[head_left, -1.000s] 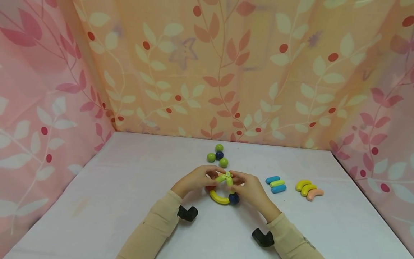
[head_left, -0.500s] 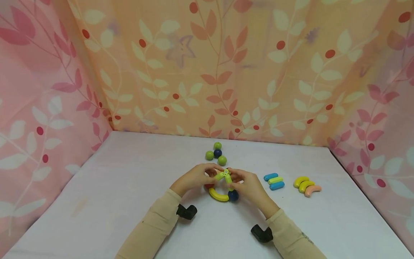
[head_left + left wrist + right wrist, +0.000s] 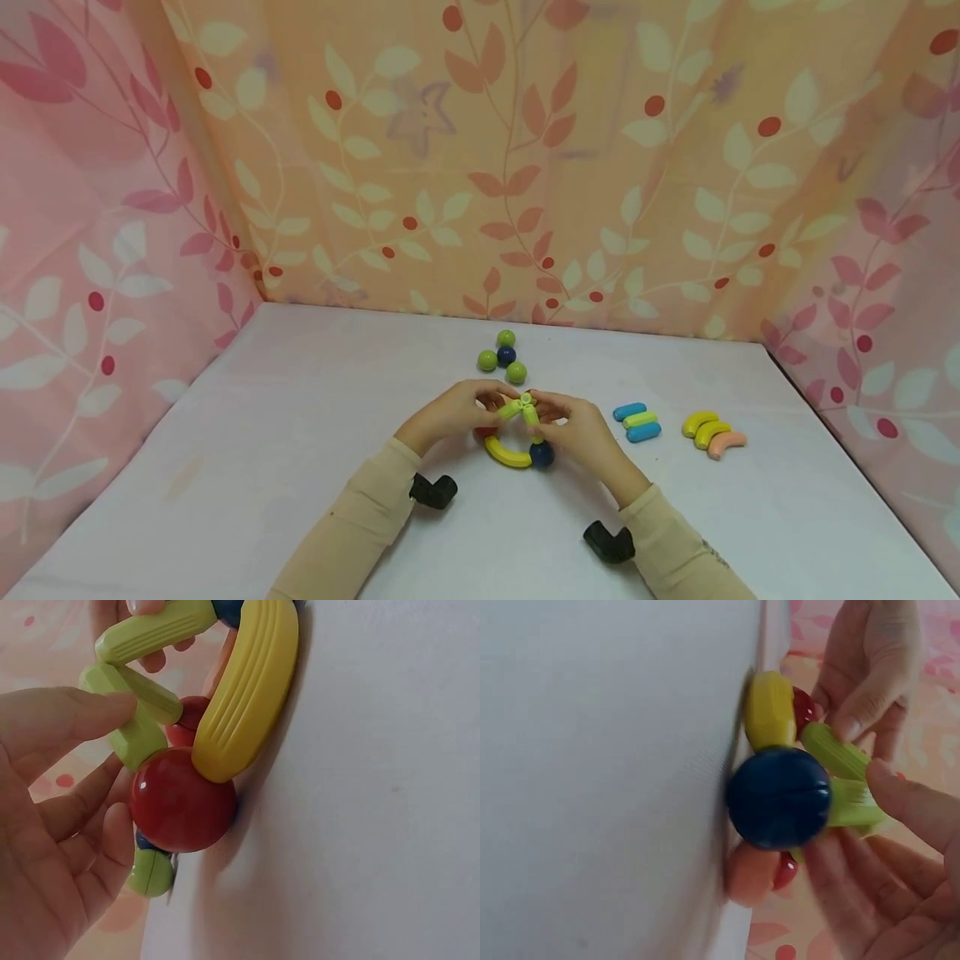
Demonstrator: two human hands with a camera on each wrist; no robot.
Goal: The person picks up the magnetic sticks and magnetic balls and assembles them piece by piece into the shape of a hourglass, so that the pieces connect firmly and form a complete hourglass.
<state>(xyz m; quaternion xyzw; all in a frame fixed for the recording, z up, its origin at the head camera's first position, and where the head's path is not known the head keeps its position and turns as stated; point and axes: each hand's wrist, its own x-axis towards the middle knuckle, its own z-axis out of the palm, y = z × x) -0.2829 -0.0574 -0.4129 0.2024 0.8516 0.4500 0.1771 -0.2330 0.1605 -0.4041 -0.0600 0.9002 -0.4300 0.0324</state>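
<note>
Both hands are at a small frame of magnetic building rods and balls standing on the white table. My left hand [image 3: 56, 772] pinches a light green rod [image 3: 135, 739] rising from a red ball [image 3: 184, 799]. My right hand [image 3: 900, 877] pinches another light green rod [image 3: 851, 802], attached to a dark blue ball [image 3: 780, 799]. A third light green rod [image 3: 156, 697] leans in behind, and the rods' upper ends meet at the top. Along the base, a yellow curved rod [image 3: 507, 452] joins the red and blue balls. An orange curved rod [image 3: 751, 874] also touches the blue ball.
Behind the hands lie several green balls [image 3: 487, 360] around a dark blue ball [image 3: 506, 356]. To the right are blue and green straight rods [image 3: 643, 432], then yellow and orange curved rods [image 3: 727, 444]. Floral cloth [image 3: 480, 167] walls off the table's back and sides.
Both hands keep their grip on the green rods and barely move. The head view has shifted slightly.
</note>
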